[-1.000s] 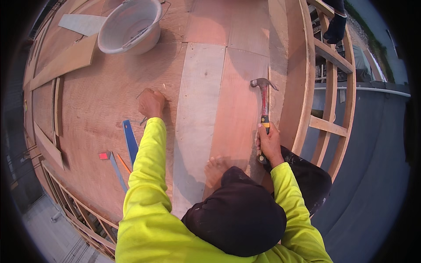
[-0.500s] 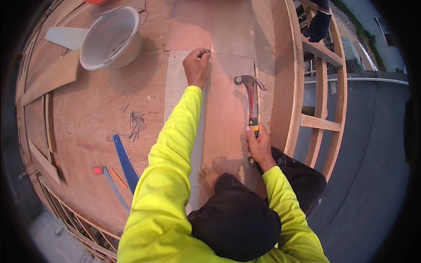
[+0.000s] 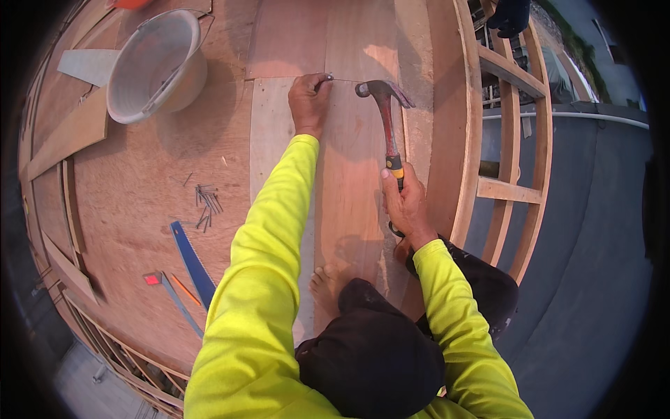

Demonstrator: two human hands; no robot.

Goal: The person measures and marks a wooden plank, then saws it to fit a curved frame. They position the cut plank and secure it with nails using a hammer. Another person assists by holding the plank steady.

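My left hand [image 3: 309, 105] is closed in a pinch at the seam between plywood panels, with a nail [image 3: 329, 77] at its fingertips; only the nail's small head end shows. My right hand [image 3: 407, 204] grips a claw hammer [image 3: 389, 126] by its black and yellow grip. The hammer's red, worn shaft points away from me, and its head is a little to the right of the nail, apart from it. Beneath both hands lies a plywood panel [image 3: 352, 174]. Several loose nails [image 3: 207, 204] lie in a small heap to the left of my left arm.
A whitish bucket [image 3: 157, 66] stands at the far left beside plywood offcuts [image 3: 70, 136]. A blue handsaw [image 3: 192, 262], an orange pencil [image 3: 185, 288] and a square with a red end [image 3: 152, 278] lie at the left. On the right runs a timber frame [image 3: 513, 140] along a drop.
The hammer and my right hand have moved farther away and slightly left, bringing the hammer head nearer the nail. My left hand stays at the seam. The view has shifted slightly.
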